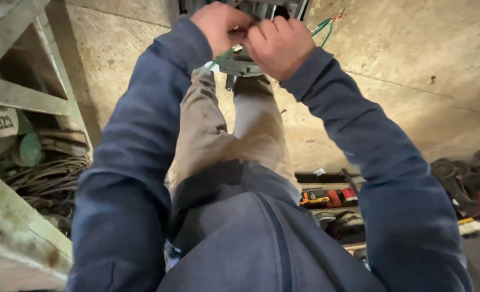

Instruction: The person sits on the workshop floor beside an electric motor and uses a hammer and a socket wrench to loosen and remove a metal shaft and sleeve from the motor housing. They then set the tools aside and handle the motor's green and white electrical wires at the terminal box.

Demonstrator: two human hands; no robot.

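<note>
We see a concrete floor, a wooden frame at nine o'clock and tools at four o'clock. Our two navy sleeves hide much below. One round metal fitting sits at twelve o'clock, between both hands. Our left hand pinches one green wire; our right hand curls closed over the fitting's edge.

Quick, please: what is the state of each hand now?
Left hand: closed, pinching the green wire.
Right hand: closed at the round metal part; exact grip cannot be told.
</note>
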